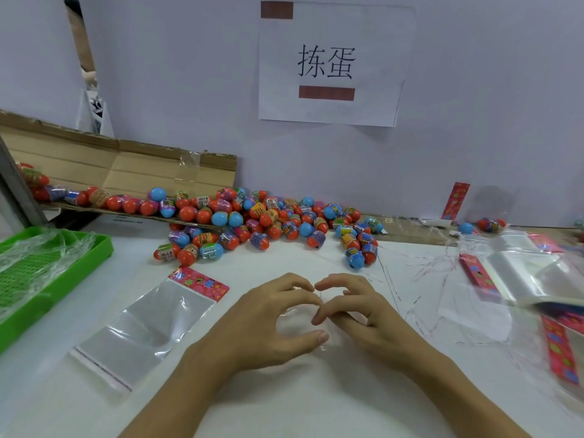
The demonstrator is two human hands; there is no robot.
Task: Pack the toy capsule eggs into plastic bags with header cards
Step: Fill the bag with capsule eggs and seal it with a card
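Note:
My left hand [268, 324] and my right hand [357, 314] meet at the middle of the white table, fingers curled and fingertips almost touching. Between them they pinch a thin clear strip [318, 294], which is hard to make out. A flat empty plastic bag [142, 327] with a pink flowered header card [199, 284] lies to the left of my left hand. A heap of toy capsule eggs [268, 216] in red, blue and purple spreads along the back of the table.
A torn cardboard box [94, 159] at the back left spills eggs. A green tray [106, 248] with crumpled film sits at the left edge. A stack of empty bags [524, 276] and loose thin strips [426, 273] lie at the right. A paper sign [328, 64] hangs on the wall.

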